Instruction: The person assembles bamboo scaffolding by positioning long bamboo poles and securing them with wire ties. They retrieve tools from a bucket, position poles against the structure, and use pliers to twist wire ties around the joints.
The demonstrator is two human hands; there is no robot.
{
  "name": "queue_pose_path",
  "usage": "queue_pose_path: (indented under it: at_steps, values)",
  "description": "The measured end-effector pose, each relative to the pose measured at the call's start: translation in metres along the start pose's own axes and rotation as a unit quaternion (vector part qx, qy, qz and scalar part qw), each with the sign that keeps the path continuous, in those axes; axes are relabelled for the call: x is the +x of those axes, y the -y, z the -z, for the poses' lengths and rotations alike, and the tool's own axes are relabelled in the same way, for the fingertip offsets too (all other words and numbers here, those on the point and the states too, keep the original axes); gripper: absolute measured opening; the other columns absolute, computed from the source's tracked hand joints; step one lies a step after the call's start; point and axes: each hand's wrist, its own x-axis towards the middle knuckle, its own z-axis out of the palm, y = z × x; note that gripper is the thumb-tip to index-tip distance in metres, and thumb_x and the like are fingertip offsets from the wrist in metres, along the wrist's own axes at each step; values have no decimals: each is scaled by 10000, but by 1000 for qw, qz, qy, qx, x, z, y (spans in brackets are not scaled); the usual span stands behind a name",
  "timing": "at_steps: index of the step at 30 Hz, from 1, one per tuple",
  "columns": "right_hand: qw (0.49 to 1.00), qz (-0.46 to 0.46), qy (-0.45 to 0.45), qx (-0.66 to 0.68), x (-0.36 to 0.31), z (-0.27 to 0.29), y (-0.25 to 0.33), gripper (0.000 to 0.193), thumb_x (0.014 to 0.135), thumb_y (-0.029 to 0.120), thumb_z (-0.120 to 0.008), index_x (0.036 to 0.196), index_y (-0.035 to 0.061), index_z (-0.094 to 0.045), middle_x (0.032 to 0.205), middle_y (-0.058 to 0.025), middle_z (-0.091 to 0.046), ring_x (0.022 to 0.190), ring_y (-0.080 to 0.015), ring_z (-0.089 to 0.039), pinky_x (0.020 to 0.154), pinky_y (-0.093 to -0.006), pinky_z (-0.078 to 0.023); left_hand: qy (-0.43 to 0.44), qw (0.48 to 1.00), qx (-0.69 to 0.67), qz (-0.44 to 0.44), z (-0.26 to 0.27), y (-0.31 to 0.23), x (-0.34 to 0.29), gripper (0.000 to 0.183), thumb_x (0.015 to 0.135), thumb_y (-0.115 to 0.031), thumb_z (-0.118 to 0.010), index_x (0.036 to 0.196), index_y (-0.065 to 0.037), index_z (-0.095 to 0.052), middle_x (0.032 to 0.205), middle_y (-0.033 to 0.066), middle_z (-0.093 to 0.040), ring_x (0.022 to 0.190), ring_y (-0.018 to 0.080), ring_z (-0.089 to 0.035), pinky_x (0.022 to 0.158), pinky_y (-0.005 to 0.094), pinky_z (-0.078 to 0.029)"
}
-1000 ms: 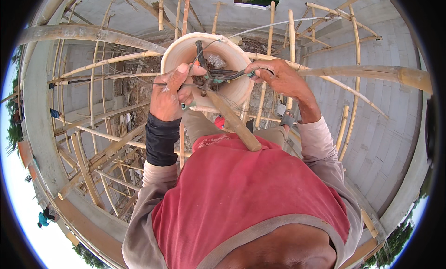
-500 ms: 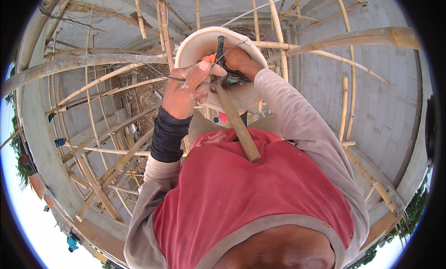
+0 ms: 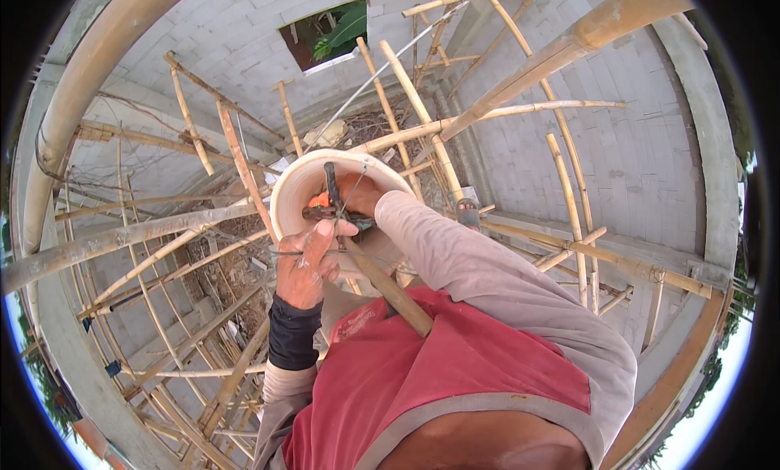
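Note:
A whitish bucket (image 3: 283,200) stands in front of my chest with its mouth facing up. My right hand (image 3: 357,194) reaches down inside it, its fingers hidden among dark tools. Close to that hand are a black curved handle (image 3: 331,181) and a small orange object (image 3: 320,200). Beside the near rim, my left hand (image 3: 304,263) is closed, thumb against fingers, on thin dark wire (image 3: 348,195), which loops up over the bucket. A wooden tool handle (image 3: 392,293) leans out of the bucket against my red shirt; its head is hidden.
Bamboo scaffold poles surround me, including a thick pole (image 3: 577,43) at upper right and another (image 3: 130,241) on the left. Grey block walls (image 3: 601,153) rise behind, with a window opening (image 3: 325,35). Rubble (image 3: 361,133) lies below. A sandalled foot (image 3: 469,213) shows right of the bucket.
My view has shifted, so the bucket and both hands appear lower and farther left. The window opening shows more fully. My right hand stays inside the bucket and my left still grips the wire.

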Motion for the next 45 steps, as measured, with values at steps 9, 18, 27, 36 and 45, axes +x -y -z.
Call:
queue_pose_path:
  at_steps: [9, 18, 27, 36, 45]
  values:
    - [998, 0, 36, 42, 6, 2, 26, 302, 900, 285, -588, 1048, 60, -727, 1050, -160, -732, 988, -296, -707, 855, -424, -541, -31, 996, -84, -8, 19, 4, -2, 447, 951, -390, -662, 934, 56, -689, 519, -70, -370, 425, 44, -287, 428, 249, -286]
    - [981, 124, -49, -140, -47, 59, 14, 179, 858, 174, -613, 903, 39, -721, 899, -171, -738, 820, -278, -735, 699, -384, -574, -52, 996, -63, -34, 22, 29, 16, 482, 984, -417, -616, 1001, 57, -704, 552, -72, -360, 455, 40, -310, 444, 234, -287]
    - [976, -33, 20, 214, -140, 134, -23, 160, 924, 138, -635, 959, -17, -659, 800, -138, -669, 664, -255, -688, 580, -385, -559, -39, 995, -67, -54, 14, 27, 25, 368, 1045, -331, -523, 1288, -68, -610, 654, -81, -362, 545, 23, -338, 481, 207, -310]
    - [857, 17, 4, 516, -163, 169, 17, 216, 964, 232, -679, 954, 20, -636, 814, -36, -632, 624, -99, -605, 533, -260, -490, -11, 998, -18, -67, 11, 24, 31, 379, 1042, -380, -529, 1255, -80, -619, 667, -82, -361, 560, 23, -348, 479, 216, -317]
    - [903, 166, -209, 336, -162, 142, 68, 173, 854, 166, -734, 921, 32, -647, 890, -160, -674, 802, -375, -624, 743, -428, -476, 12, 996, -80, -36, 14, 35, 28, 530, 1034, -446, -526, 1309, 6, -562, 706, -61, -455, 555, 8, -349, 479, 197, -297]
